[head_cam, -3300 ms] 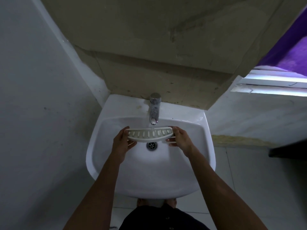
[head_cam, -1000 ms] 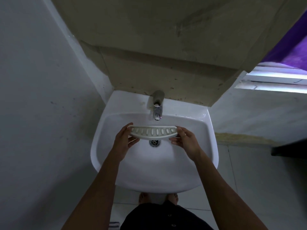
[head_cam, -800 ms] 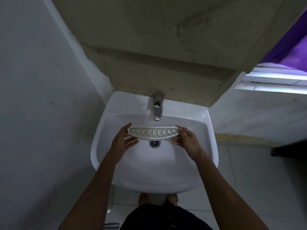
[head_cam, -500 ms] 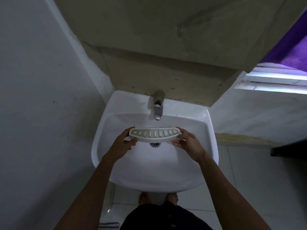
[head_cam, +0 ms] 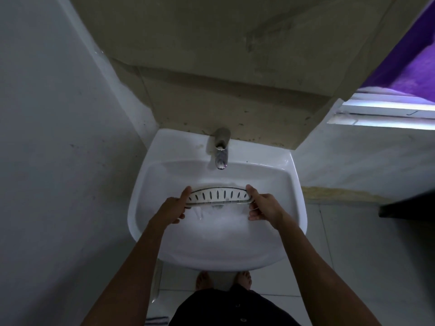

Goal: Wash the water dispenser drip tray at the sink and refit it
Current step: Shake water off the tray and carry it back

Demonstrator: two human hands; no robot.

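Note:
The white curved drip tray (head_cam: 219, 196), with a row of dark slots in its top, is held level over the middle of the white sink (head_cam: 141, 203), covering the drain. My left hand (head_cam: 175, 205) grips its left end with the thumb on the top edge. My right hand (head_cam: 263, 207) grips its right end the same way. Water streaks down from under the tray into the bowl. The chrome tap (head_cam: 221, 149) stands behind the tray, and no stream shows at its spout.
A grey wall closes in on the left and a stained tan wall stands behind the sink. A window ledge (head_cam: 386, 114) with purple cloth is at the upper right. A dark shelf edge (head_cam: 407, 207) juts in at the right. My bare feet stand on the tiled floor below.
The tap's stream seen earlier has stopped. Both hands have drawn the tray a little toward me and tipped it, so that its slotted top faces up and water pours from beneath it.

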